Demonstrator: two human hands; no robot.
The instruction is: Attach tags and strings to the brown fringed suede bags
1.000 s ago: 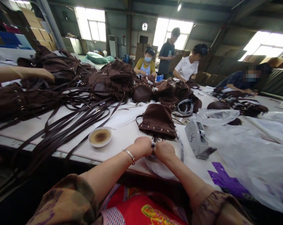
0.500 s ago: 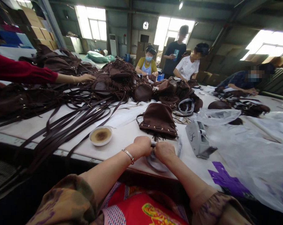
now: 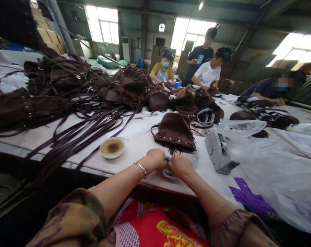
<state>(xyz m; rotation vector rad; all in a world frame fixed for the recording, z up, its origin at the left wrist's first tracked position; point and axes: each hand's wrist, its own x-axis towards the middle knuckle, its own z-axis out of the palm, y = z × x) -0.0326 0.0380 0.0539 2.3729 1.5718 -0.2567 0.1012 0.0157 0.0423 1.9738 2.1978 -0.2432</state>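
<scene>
On my feed, dark straps and a shallow bowl lay left on the table, a grey device and clear plastic right, and a brown bag with eyelets farther in the middle. I had my left grip and right grip clenched close together near the table's edge on a small dark piece, its shape mostly hidden.

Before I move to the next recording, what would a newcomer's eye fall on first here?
Probably the big heap of dark brown bags across the left and middle, its long straps trailing over the near edge of the table. Front and centre, the left hand and right hand meet at a small dark piece, mostly hidden, with a single brown bag lying just beyond. A purple patch at lower right stands out by colour.
</scene>
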